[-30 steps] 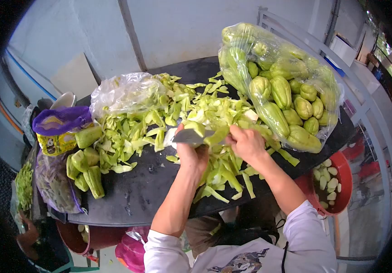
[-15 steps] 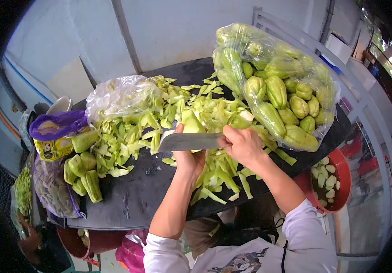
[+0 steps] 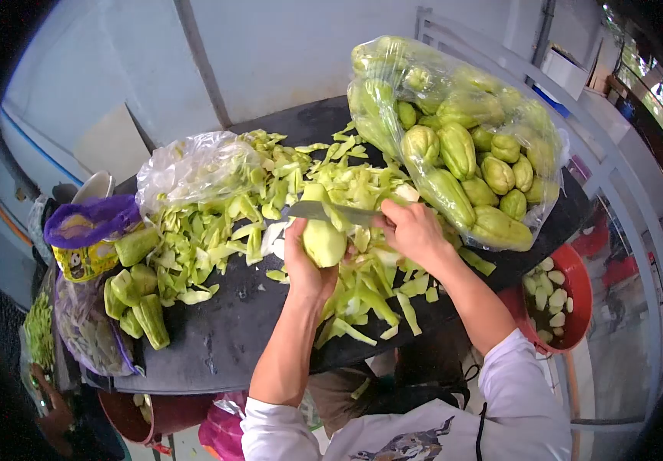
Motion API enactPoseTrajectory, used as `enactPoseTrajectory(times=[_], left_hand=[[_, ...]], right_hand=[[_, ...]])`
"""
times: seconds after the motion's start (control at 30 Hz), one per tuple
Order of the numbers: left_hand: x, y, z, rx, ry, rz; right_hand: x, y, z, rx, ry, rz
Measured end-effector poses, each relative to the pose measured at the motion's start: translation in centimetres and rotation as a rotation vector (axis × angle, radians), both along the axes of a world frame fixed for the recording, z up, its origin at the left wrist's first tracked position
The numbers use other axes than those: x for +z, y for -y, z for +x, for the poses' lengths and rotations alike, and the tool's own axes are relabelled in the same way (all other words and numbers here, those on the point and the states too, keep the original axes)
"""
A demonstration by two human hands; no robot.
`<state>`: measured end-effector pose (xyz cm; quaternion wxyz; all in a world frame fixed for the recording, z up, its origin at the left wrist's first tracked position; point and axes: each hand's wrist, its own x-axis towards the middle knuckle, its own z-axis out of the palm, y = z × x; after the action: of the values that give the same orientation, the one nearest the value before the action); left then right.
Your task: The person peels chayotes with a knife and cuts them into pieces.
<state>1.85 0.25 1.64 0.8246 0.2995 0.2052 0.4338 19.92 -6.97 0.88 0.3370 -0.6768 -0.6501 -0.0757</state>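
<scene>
My left hand (image 3: 306, 269) is wrapped round a pale green chayote (image 3: 324, 243), much of its skin gone. In my right hand (image 3: 416, 230) is the handle of a knife (image 3: 339, 213). The broad metal blade lies across the upper part of the chayote, pointing left, with a strip of peel at its edge. Beneath and around both hands, green peelings (image 3: 362, 280) are heaped on the black table (image 3: 231, 338).
A clear plastic bag of whole chayotes (image 3: 462, 154) stands at the back right. To the left are several chayotes (image 3: 137, 296), a purple net bag (image 3: 89, 323) and a crumpled plastic bag (image 3: 197, 173). Red buckets (image 3: 581, 300) stand below the table, the right one holding peeled pieces.
The knife blade has moved up and away from my left wrist to the chayote's far part. The chayote now shows more fully in my left hand. My view has shifted slightly.
</scene>
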Motion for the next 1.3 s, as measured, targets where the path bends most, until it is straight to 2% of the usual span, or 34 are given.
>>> enactPoseTrajectory(times=[0.13, 0.2, 0.27, 0.3, 0.33, 0.53, 0.57, 0.6, 0.73, 0.77, 0.8, 0.83, 0.87, 0.9, 0.93, 0.97, 1.13, 1.3], left_hand=[[0.5, 0.4, -0.2, 0.005, -0.022, 0.010], [-0.3, 0.3, -0.4, -0.107, 0.067, 0.084], [-0.5, 0.4, -0.1, -0.136, 0.040, 0.080], [0.3, 0.6, 0.1, -0.090, 0.001, 0.025], [0.9, 0.6, 0.3, -0.039, -0.029, -0.025], [0.6, -0.2, -0.2, -0.026, 0.076, 0.067], [0.7, -0.5, -0.1, 0.005, 0.127, -0.016], [0.7, -0.7, -0.1, 0.037, 0.178, -0.097], [0.8, -1.1, -0.3, 0.130, 0.133, -0.038], [1.6, -0.7, 0.2, 0.254, 0.111, -0.140], [1.3, -0.8, 0.1, 0.256, 0.108, -0.142], [0.7, -1.0, 0.1, 0.222, 0.151, -0.183], [0.0, -1.3, 0.0, 0.188, 0.195, -0.222], [-0.6, -1.7, -0.5, 0.068, 0.241, -0.231], [-1.1, -1.9, -0.6, 0.070, 0.241, -0.231], [-1.1, -2.0, -0.6, 0.032, 0.254, -0.223], [-0.2, -0.9, -0.1, 0.053, 0.147, -0.283], [-1.3, -1.5, -0.4, -0.032, 0.242, -0.277]], right_hand=[[0.6, 0.7, -0.9, -0.017, 0.017, 0.021], [0.7, 0.8, -1.2, -0.038, 0.043, 0.025], [-0.2, -0.3, 0.1, -0.024, -0.067, 0.001], [0.0, -0.8, 0.5, -0.210, 0.026, -0.146], [-0.1, -0.9, 0.9, -0.213, 0.032, -0.138], [0.4, -0.5, 0.8, -0.242, -0.019, -0.229], [0.5, -0.6, 0.7, -0.236, -0.016, -0.228], [0.4, -0.5, 0.6, -0.230, -0.044, -0.211], [0.4, -0.2, -0.3, -0.155, -0.083, -0.176], [0.7, 0.2, -1.0, -0.152, -0.084, -0.177], [1.2, 0.5, -2.0, -0.102, -0.025, -0.070], [1.3, 0.7, -2.8, -0.051, 0.033, 0.039], [1.2, 0.6, -3.2, -0.049, 0.032, 0.037], [1.1, 0.6, -3.5, 0.035, 0.093, 0.116], [1.0, 0.5, -3.9, 0.118, 0.156, 0.197], [0.9, 0.2, -4.3, 0.092, 0.252, 0.266], [0.8, -0.4, -5.1, 0.111, 0.262, 0.243], [0.2, -0.8, -5.4, 0.078, 0.299, 0.262]])
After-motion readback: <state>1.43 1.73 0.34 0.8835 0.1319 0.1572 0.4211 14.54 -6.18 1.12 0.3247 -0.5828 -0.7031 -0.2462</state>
